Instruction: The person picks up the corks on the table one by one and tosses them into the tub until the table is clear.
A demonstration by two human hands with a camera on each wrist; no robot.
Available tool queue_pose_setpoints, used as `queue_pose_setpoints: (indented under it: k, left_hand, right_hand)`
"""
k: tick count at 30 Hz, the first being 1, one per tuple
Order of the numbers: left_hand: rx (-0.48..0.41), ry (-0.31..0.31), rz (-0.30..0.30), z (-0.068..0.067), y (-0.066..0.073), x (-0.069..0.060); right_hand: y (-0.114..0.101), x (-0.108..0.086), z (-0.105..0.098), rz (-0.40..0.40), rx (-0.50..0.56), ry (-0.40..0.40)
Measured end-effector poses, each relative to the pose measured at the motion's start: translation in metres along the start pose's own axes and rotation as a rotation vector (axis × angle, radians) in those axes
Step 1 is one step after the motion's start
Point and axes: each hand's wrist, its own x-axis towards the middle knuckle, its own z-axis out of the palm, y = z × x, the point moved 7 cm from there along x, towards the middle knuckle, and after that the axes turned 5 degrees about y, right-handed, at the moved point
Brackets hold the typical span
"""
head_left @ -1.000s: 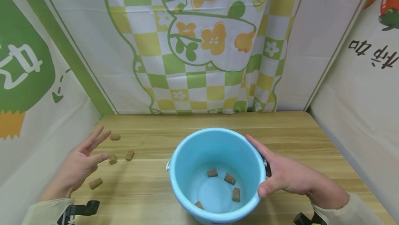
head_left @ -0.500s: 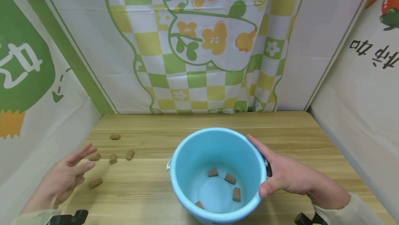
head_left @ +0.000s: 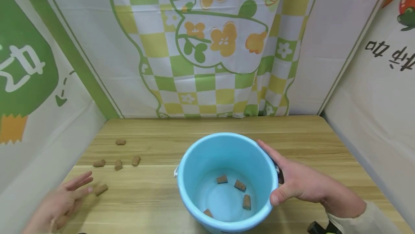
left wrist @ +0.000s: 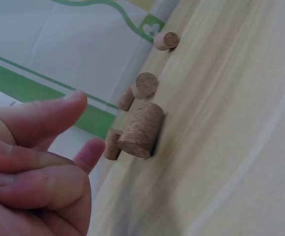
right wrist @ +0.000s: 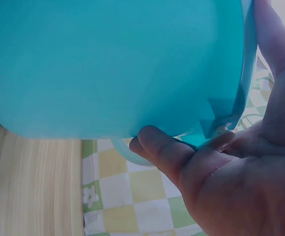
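On the wooden surface (head_left: 146, 198), a blue bucket (head_left: 223, 154) is held by the right hand (head_left: 296, 183), its fingers clamped at the rim. The left hand (head_left: 59, 203) has been drawn back to just beside the nearest cork (head_left: 101, 189) (apparently singled out), fingers apart, nothing held. Five corks (head_left: 118, 165) are left outside; four (head_left: 240, 185) are seen within.
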Motion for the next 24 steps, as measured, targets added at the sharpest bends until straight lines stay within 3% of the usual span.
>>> queue_pose_setpoints:
  k: [6, 9, 15, 22, 24]
  left_hand:
    - [0.02, 0.021, -0.151, -0.002, -0.016, -0.001]
    - [0.026, 0.012, -0.183, -0.004, -0.02, -0.002]
    - [0.092, 0.01, -0.172, -0.001, -0.018, 0.0]
    - [0.274, 0.034, -0.131, 0.006, -0.012, 0.0]
    - [0.276, 0.042, -0.134, 0.007, -0.011, 0.001]
  right_hand:
    - [0.0, -0.001, 0.0, 0.005, -0.006, 0.001]
    - [0.0, -0.001, 0.0, 0.004, -0.008, 0.0]
    - [0.0, 0.0, 0.0, -0.007, -0.004, 0.001]
    - [0.0, 0.001, 0.001, -0.013, 0.013, -0.004]
    - [0.0, 0.0, 0.001, -0.015, 0.015, -0.004]
